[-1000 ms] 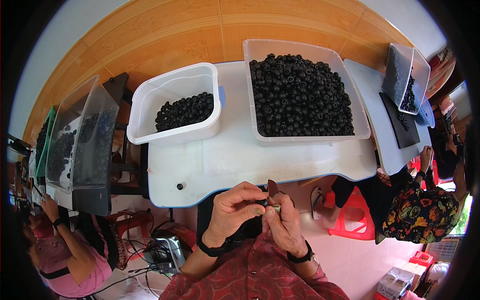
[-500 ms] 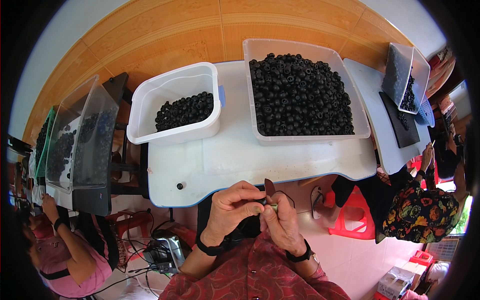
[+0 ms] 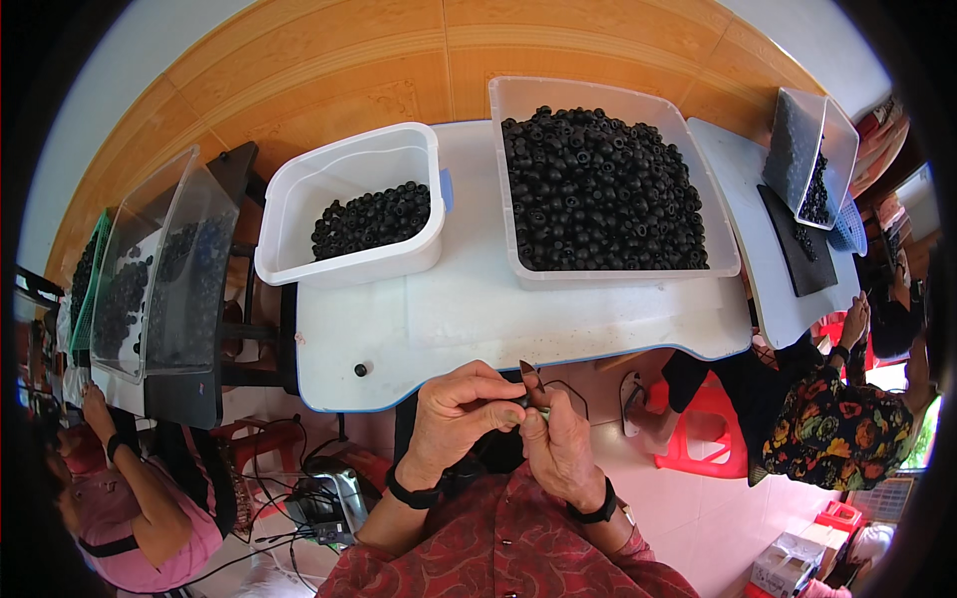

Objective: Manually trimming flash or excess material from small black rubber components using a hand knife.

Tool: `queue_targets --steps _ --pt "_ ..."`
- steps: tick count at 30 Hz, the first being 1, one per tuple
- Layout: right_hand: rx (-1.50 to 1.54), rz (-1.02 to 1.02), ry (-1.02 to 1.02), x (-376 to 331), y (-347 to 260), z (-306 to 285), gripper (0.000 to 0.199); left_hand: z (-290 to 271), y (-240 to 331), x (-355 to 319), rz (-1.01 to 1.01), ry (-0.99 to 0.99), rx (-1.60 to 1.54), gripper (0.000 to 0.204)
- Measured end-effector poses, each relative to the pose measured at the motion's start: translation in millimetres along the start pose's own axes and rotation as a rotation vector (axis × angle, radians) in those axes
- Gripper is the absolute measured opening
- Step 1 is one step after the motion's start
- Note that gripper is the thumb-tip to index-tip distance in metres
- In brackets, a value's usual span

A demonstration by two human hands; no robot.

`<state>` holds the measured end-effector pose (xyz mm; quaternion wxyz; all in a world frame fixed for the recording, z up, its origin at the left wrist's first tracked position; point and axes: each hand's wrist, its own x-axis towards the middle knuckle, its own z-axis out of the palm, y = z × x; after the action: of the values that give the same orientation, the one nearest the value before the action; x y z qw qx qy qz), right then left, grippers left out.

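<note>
Above the table's front edge my left hand (image 3: 457, 417) is closed in a pinch on a small black round piece (image 3: 519, 401), mostly covered by the fingers. Close against it, my right hand (image 3: 564, 453) grips a small knife (image 3: 530, 377) with a dark brownish blade pointing up and a greenish handle. The blade is right beside the black piece; whether they touch is hard to make out. One loose black piece with a hole (image 3: 360, 370) lies on the white table (image 3: 449, 329) near its left front edge.
A white tub (image 3: 344, 271) with some black pieces stands on the left, a larger clear bin (image 3: 623, 279) heaped with them on the right. Co-workers sit at both sides by other tables (image 3: 718, 159). A red stool (image 3: 703, 429) and cables (image 3: 274, 468) are on the floor.
The knife blade has tilted and shifted slightly left toward the black piece. My right hand has turned a little with it; the left hand has barely moved.
</note>
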<state>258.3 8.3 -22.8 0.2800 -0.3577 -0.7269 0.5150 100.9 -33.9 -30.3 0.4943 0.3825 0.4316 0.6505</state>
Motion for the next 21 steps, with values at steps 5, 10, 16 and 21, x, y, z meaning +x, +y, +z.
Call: queue_targets --steps 5,10,16,21 --pt "-0.071 -0.051 0.055 1.7 -4.2 2.3 0.012 2.7 -0.4 -1.1 -0.016 0.028 -0.007 0.02" --pt "-0.101 -0.084 0.09 1.6 -5.2 4.0 0.012 1.0 -2.7 -2.2 -0.023 0.038 -0.043 0.02" --pt "-0.044 -0.099 0.063 4.2 -8.6 3.2 0.011 -1.5 -4.5 -3.8 -0.014 0.04 -0.052 0.019" --pt "-0.112 -0.095 0.069 4.8 -1.3 6.8 0.01 1.4 -9.6 -6.4 0.006 0.1 -0.013 0.018"
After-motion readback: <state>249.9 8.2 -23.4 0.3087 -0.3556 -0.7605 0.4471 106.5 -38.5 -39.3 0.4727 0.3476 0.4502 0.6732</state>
